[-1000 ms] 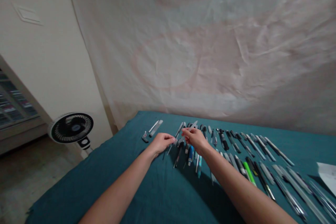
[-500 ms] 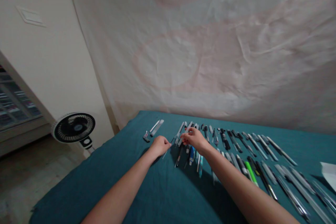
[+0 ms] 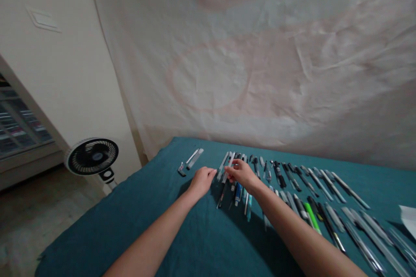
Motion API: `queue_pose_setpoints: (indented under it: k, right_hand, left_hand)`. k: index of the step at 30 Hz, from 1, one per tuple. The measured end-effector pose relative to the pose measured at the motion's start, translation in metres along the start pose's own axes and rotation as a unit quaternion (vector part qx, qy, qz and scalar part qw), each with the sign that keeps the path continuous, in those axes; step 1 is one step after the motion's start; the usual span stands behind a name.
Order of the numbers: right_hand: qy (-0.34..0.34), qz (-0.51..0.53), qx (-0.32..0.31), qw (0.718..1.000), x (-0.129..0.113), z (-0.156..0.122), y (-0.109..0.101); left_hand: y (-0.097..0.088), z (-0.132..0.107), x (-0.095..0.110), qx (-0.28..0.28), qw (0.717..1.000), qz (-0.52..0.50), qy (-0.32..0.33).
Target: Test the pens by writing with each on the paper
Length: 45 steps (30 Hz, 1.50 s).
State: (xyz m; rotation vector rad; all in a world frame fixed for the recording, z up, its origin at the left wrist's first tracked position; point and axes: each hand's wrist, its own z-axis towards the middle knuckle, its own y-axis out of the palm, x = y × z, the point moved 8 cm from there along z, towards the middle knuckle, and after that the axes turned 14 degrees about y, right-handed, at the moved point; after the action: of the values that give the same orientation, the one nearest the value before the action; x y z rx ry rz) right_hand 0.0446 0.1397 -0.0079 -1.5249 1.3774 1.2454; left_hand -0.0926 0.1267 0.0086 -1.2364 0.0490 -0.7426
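Observation:
My left hand [image 3: 204, 179] is closed in a pinch above the teal cloth, its fingertips just left of the pens. Whatever it pinches is too small and blurred to make out. My right hand [image 3: 239, 172] grips a clear pen barrel [image 3: 230, 163] between thumb and fingers, tilted upward. Another clear pen [image 3: 222, 162] lies close by, between the two hands. Below my right hand are a dark pen [image 3: 221, 197], a blue pen [image 3: 238, 192] and a teal pen [image 3: 249, 208], partly covered by the hand and its shadow.
Rows of pens and pen parts spread rightward over the cloth [image 3: 156, 207], among them a bright green one [image 3: 312, 216]. A clear case [image 3: 195, 159] and a small dark piece [image 3: 181, 170] lie at the far left. White paper [image 3: 407, 218] sits at the right edge; a fan [image 3: 94, 156] stands beyond the table.
My left hand has moved slightly right and up, closer to my right hand. The thin rod that stuck out of its pinch no longer shows. My right hand stays nearly in place.

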Motion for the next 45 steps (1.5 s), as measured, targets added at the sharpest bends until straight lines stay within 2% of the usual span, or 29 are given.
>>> queue_pose_setpoints:
  k: [4,8,16,21,31,39,42,45]
  right_hand:
    - [-0.002,0.0,0.005,1.0,-0.002,0.0,0.0]
    - [0.0,-0.003,0.008,1.0,-0.005,-0.001,0.0]
    - [-0.002,-0.005,0.001,1.0,-0.004,-0.002,0.0]
    - [-0.002,-0.009,-0.003,1.0,-0.003,-0.001,0.0]
    - [0.008,-0.016,-0.007,1.0,-0.002,-0.005,0.003]
    - [-0.001,-0.018,-0.028,0.999,-0.003,-0.008,0.015]
    - [-0.004,-0.031,-0.021,0.999,-0.004,-0.009,0.014]
    - [0.002,-0.03,0.013,0.999,-0.005,-0.006,0.005]
  left_hand:
    - [0.002,-0.003,0.005,0.016,0.999,0.026,0.012]
    - [0.002,-0.007,0.01,0.001,0.999,0.048,0.017]
    - [0.0,-0.014,0.015,-0.024,0.994,0.1,-0.027]
    - [0.001,-0.014,0.016,-0.029,0.994,0.093,-0.042]
    - [-0.013,-0.008,-0.008,0.012,0.997,-0.039,-0.065]
    - [0.001,0.001,0.013,0.004,0.972,-0.231,-0.047]
    - [0.002,0.0,0.011,-0.01,0.967,-0.247,-0.063]
    - [-0.004,-0.001,-0.003,-0.022,0.97,-0.226,-0.083]
